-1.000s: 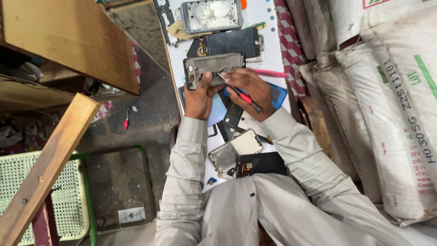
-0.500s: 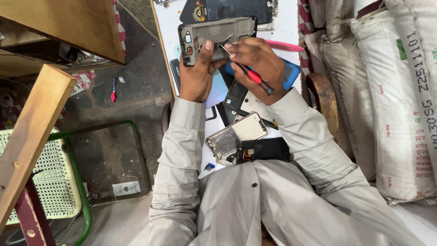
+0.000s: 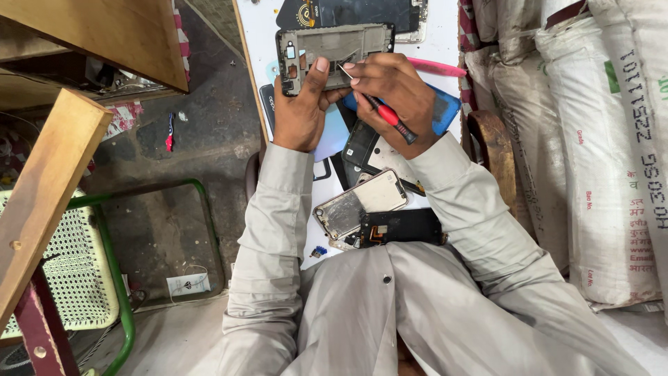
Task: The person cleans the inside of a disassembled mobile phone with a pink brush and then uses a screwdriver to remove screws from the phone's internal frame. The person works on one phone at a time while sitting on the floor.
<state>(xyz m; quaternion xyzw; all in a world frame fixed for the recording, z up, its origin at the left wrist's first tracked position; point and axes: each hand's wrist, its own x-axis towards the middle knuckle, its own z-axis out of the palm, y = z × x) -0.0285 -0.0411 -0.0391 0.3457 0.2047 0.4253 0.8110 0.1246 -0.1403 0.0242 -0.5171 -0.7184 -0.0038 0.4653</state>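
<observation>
Head view: one person seated over a white table (image 3: 445, 35).
Left hand (image 3: 303, 111): grip pinching the grey phone frame (image 3: 334, 52), thumb on its lower edge.
Right hand (image 3: 393, 94): grip closed round a red-handled screwdriver (image 3: 379, 111), tip at the frame.
Change: frame and hands sit higher in view than a second ago; tool stays at the frame, so work continues.
Nearby: silver phone back (image 3: 358, 205), black phone part (image 3: 400, 226).

Loose phone parts crowd the white desk (image 3: 261, 28): a silver back cover (image 3: 362, 209) and black screen module (image 3: 403, 226) lie near the lap. Stacked sacks (image 3: 598, 153) wall in the right side. Bare floor (image 3: 209, 139) lies open leftward, below the wooden plank (image 3: 42, 202).
</observation>
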